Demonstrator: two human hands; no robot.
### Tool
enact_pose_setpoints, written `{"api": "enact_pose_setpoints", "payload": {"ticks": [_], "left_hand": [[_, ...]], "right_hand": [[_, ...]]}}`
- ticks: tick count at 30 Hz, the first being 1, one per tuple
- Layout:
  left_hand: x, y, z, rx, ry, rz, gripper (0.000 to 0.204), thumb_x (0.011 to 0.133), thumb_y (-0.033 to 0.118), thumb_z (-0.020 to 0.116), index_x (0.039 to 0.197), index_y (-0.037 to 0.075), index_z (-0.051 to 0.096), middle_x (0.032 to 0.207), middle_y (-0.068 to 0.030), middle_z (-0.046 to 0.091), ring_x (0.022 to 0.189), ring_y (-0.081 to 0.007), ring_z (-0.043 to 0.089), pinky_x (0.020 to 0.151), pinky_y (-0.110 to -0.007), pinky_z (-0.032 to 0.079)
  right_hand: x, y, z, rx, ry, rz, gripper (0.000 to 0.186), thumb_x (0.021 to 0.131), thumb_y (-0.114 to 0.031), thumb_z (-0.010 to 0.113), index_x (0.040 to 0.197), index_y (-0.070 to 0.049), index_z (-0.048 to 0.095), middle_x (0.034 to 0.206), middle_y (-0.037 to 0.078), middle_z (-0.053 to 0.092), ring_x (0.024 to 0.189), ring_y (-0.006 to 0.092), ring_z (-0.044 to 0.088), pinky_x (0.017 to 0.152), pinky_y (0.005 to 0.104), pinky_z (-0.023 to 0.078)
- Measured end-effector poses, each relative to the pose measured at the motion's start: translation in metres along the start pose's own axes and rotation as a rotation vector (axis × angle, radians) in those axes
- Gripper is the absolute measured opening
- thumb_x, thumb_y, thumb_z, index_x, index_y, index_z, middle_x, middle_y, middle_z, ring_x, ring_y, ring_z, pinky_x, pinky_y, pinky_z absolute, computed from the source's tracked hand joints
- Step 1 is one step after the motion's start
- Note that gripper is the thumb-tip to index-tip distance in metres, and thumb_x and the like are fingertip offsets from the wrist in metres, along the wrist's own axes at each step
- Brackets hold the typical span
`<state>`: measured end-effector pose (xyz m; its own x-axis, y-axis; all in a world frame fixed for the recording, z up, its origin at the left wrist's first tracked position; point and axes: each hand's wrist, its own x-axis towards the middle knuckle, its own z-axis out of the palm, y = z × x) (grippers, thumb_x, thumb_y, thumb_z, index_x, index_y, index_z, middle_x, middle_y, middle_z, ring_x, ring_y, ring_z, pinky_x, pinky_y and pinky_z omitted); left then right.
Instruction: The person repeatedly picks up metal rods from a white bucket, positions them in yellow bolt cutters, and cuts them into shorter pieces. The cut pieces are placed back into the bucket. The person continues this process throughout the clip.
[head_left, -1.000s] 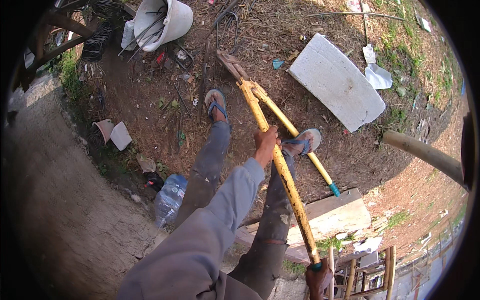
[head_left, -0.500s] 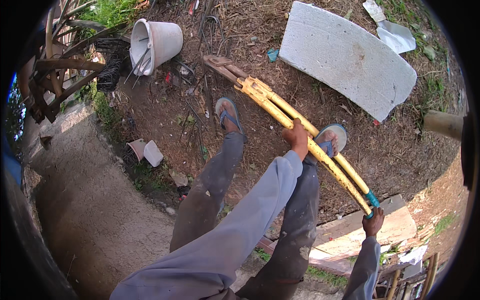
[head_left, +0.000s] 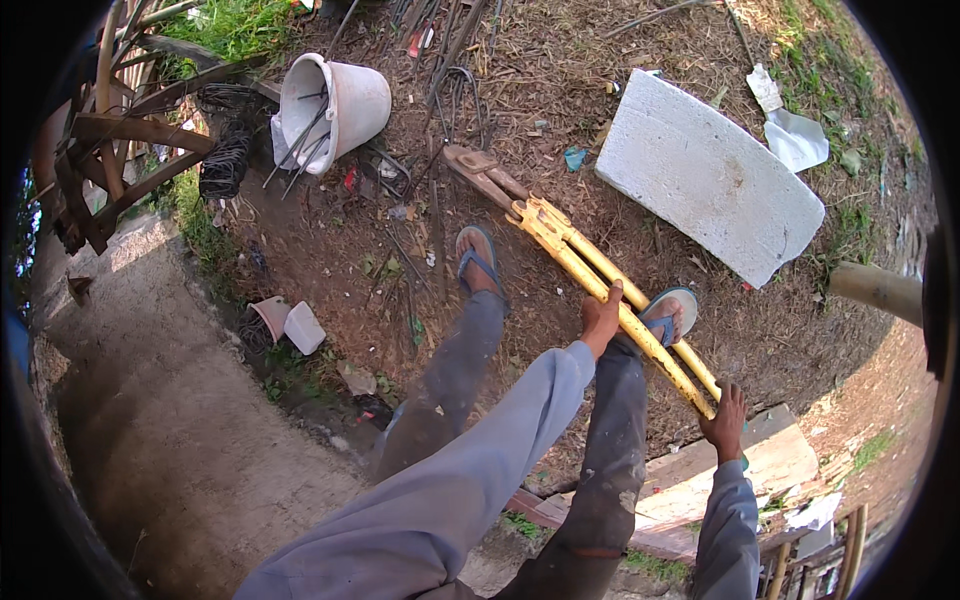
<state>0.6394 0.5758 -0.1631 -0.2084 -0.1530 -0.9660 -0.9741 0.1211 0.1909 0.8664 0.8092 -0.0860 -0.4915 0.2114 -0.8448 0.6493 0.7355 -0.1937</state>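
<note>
A long yellow bolt cutter [head_left: 572, 262] with brown, rusty jaws lies slantwise across my front, jaws at the upper left. My left hand [head_left: 601, 322] is closed around the nearer handle at about its middle, thumb on top. At the lower right end, my right hand [head_left: 725, 424] is wrapped over the handle ends, fingers pointing up across them. The two handles run close together, nearly parallel. Most of their teal grips is hidden by my right hand. The jaws [head_left: 485, 175] look closed, and I cannot make out anything between them.
A white bucket [head_left: 362, 104] lies tipped on its side with thin dark rods in it. A white foam slab [head_left: 712, 180] rests on the ground at the upper right. My sandalled feet stand below the cutter. Wooden pieces [head_left: 140, 130] pile up at the far left, beside a concrete path [head_left: 190, 400].
My right hand has shifted up over the handle ends and now covers the teal grips. My left hand still holds the same handle. The whole view has shifted a little.
</note>
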Motion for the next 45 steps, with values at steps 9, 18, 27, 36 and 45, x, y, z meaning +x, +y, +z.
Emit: {"api": "enact_pose_setpoints", "payload": {"ticks": [9,18,27,36,45], "left_hand": [[0.021,0.132,-0.128,0.771,-0.716,-0.037,0.035,0.087,0.03,0.058,0.101,-0.001,0.067,0.099,-0.0141,0.07,0.067,-0.0225,0.07,0.061,-0.031,0.057],[0.16,0.314,-0.176,1.285,0.39,1.125,0.022,0.082,0.022,0.066,0.099,0.008,0.068,0.099,-0.0139,0.068,0.095,-0.0317,0.066,0.093,-0.045,0.039],[0.19,0.325,-0.137,1.529,0.287,0.826,0.025,0.081,0.014,0.058,0.101,0.01,0.073,0.097,-0.013,0.072,0.097,-0.0294,0.068,0.095,-0.044,0.035],[0.197,0.327,-0.134,1.338,0.125,0.8,0.04,0.086,0.02,0.052,0.118,-0.005,0.052,0.107,-0.0235,0.067,0.111,-0.0344,0.062,0.1,-0.05,0.036],[0.17,0.358,-0.191,0.08,-0.234,0.882,0.026,0.09,0.013,0.055,0.11,-0.003,0.048,0.094,-0.0145,0.061,0.066,-0.0186,0.066,0.063,-0.03,0.056]], "right_hand": [[0.123,-0.266,0.027,0.21,0.311,-0.219,0.059,0.071,-0.02,0.075,0.124,-0.01,0.052,0.106,0.018,0.063,0.103,0.0366,0.06,0.086,0.0473,0.047],[0.143,-0.283,0.044,-0.009,0.307,-0.08,0.052,0.067,-0.017,0.076,0.115,-0.014,0.054,0.077,0.016,0.067,0.076,0.0365,0.066,0.068,0.047,0.051],[0.141,-0.272,0.05,-0.026,0.31,-0.093,0.052,0.066,-0.017,0.077,0.112,-0.013,0.053,0.081,0.015,0.068,0.076,0.037,0.066,0.067,0.0487,0.051],[0.143,-0.27,0.047,-0.049,0.275,-0.062,0.048,0.066,-0.017,0.076,0.108,-0.013,0.053,0.082,0.016,0.068,0.078,0.0375,0.066,0.067,0.0489,0.05],[0.148,-0.279,0.039,-0.04,0.241,-0.035,0.044,0.064,-0.017,0.077,0.102,-0.012,0.054,0.081,0.016,0.067,0.078,0.0378,0.065,0.068,0.0478,0.05]]}}
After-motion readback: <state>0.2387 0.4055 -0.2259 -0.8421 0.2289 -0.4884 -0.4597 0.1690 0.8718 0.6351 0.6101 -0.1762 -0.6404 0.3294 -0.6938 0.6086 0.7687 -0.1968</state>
